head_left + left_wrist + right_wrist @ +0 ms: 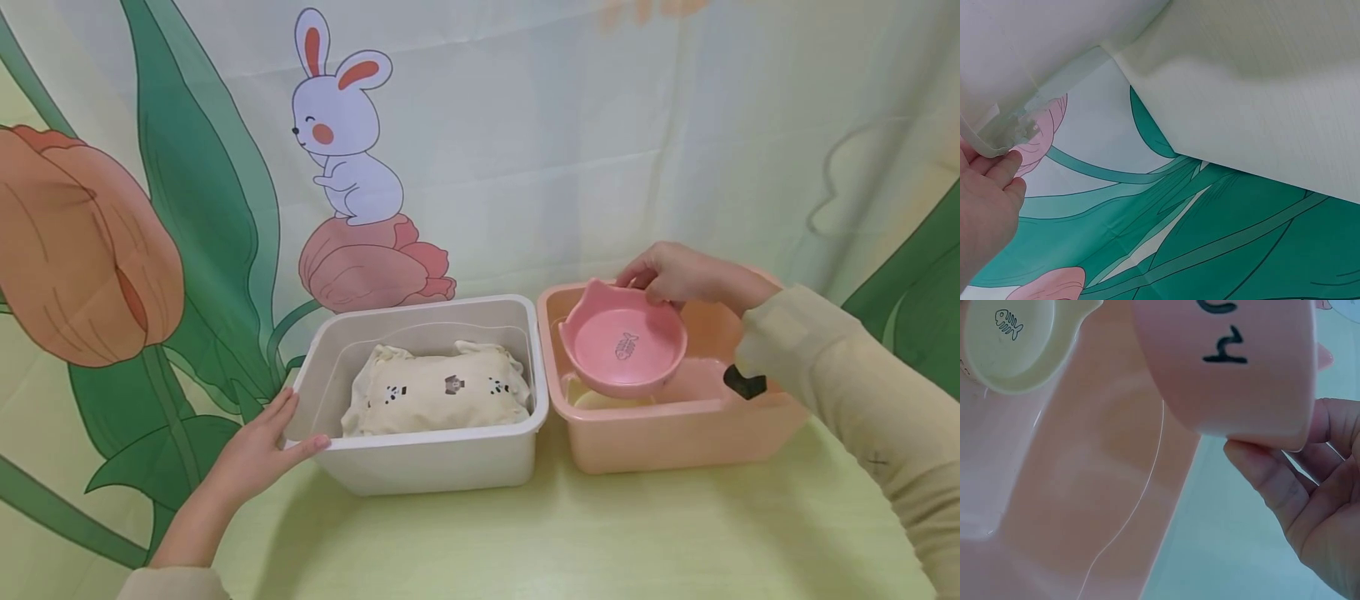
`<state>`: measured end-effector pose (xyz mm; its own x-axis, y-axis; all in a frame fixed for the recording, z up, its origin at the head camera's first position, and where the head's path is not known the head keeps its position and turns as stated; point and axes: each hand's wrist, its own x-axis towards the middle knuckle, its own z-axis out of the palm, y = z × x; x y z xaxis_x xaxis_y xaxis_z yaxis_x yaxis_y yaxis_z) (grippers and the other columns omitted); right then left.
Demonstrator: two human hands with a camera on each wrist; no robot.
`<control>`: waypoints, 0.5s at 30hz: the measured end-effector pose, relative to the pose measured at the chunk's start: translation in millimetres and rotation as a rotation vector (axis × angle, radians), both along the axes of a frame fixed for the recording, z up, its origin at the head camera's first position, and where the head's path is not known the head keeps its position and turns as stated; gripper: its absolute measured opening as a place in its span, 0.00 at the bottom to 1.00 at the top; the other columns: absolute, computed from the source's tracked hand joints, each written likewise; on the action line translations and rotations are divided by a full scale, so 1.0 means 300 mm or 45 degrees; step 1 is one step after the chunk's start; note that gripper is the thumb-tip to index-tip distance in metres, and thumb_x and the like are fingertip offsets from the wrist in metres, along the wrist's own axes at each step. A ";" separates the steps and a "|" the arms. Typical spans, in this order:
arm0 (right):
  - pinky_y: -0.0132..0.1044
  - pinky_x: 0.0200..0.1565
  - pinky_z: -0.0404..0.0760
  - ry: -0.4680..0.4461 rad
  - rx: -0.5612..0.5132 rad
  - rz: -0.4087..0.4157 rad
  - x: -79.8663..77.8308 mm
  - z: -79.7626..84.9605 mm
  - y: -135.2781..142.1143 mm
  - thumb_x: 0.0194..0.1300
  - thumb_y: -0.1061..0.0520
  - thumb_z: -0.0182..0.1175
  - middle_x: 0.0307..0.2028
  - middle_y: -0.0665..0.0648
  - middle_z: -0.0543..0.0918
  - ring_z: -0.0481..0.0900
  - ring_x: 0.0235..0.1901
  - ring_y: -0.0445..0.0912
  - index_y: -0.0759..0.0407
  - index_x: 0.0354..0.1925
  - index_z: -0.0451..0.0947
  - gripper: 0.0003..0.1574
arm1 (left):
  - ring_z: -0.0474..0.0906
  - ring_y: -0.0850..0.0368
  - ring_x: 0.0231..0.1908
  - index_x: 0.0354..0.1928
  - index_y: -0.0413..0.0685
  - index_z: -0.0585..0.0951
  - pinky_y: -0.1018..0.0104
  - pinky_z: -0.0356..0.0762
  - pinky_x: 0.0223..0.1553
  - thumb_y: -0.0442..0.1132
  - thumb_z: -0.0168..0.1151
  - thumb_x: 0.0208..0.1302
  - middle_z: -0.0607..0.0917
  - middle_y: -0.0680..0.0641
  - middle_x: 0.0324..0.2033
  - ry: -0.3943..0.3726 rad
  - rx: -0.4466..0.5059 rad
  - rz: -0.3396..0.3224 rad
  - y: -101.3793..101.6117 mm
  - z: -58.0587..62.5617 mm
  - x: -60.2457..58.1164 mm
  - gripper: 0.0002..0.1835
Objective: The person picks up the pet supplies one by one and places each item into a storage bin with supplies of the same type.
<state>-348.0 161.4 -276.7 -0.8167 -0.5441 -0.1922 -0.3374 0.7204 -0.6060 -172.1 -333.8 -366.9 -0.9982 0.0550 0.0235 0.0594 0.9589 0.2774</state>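
Observation:
In the head view my right hand (678,271) pinches the far rim of a pink cat-eared bowl (622,346). The bowl tilts over the left part of a peach bin (675,442), and a small fish print shows inside it. Dark lettering marks the bowl's outer wall in the right wrist view. Below, inside the bin, lies a pale yellow bowl (1019,347) with a fish print. My left hand (251,454) rests on the left front corner of a white bin (431,462), fingers fairly straight along the rim.
Inside the white bin lies a cream cloth bundle (442,387) printed with small animal faces. Both bins stand side by side on a pale table (525,542). Behind them hangs a curtain (525,150) with a rabbit and tulips.

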 end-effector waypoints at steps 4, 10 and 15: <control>0.37 0.29 0.80 -0.002 -0.002 -0.023 -0.013 -0.005 0.005 0.55 0.71 0.48 0.46 0.67 0.77 0.78 0.29 0.48 0.64 0.55 0.70 0.27 | 0.54 0.30 0.60 0.65 0.34 0.51 0.36 0.59 0.52 0.62 0.52 0.56 0.49 0.34 0.66 0.002 -0.004 -0.003 0.001 0.001 0.001 0.47; 0.37 0.27 0.79 0.012 0.006 -0.039 -0.027 -0.012 0.011 0.54 0.73 0.47 0.46 0.67 0.77 0.77 0.29 0.48 0.65 0.55 0.69 0.28 | 0.54 0.30 0.60 0.65 0.34 0.51 0.36 0.59 0.51 0.62 0.52 0.55 0.50 0.34 0.66 0.004 -0.001 0.001 0.004 0.005 0.003 0.47; 0.36 0.25 0.77 0.028 0.018 -0.050 -0.034 -0.019 0.019 0.53 0.74 0.46 0.45 0.69 0.77 0.76 0.27 0.48 0.66 0.55 0.69 0.29 | 0.54 0.30 0.60 0.65 0.34 0.51 0.36 0.60 0.51 0.61 0.52 0.56 0.50 0.35 0.66 0.015 0.006 -0.003 0.004 0.005 0.004 0.47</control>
